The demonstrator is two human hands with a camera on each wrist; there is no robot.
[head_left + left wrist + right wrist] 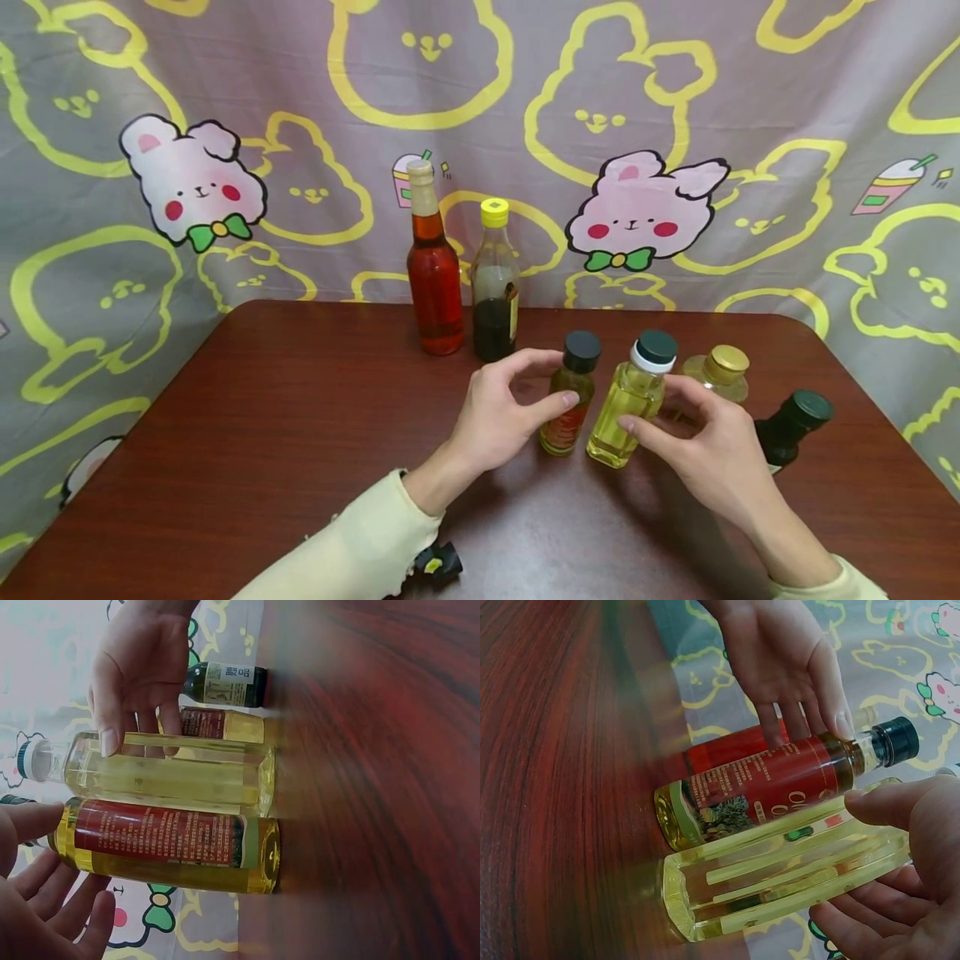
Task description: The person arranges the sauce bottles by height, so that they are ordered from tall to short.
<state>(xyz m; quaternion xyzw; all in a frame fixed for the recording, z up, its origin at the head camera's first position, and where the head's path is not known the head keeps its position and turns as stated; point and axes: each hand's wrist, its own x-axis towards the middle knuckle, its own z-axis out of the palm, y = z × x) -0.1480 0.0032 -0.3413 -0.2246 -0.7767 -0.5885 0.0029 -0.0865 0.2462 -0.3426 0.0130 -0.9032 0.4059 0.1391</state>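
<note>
My left hand (498,412) holds an olive oil bottle (564,421) between thumb and fingers. The bottle has a dark cap and a red label, readable in part in the right wrist view, where the olive oil bottle (757,784) leans slightly. Beside it, my right hand (716,442) grips a squarish clear bottle of pale yellow oil (618,412) with a dark green cap and white collar. In the left wrist view the yellow oil bottle (169,772) stands close alongside the olive oil bottle (169,844). Some fingers are hidden behind the bottles.
Behind stand a tall red-liquid bottle (437,292) and a yellow-capped bottle of dark liquid (495,321). A gold-capped bottle (726,371) and a dark green bottle (787,433) are near my right hand. A black crumpled item (442,562) lies by the left sleeve on the table (300,417).
</note>
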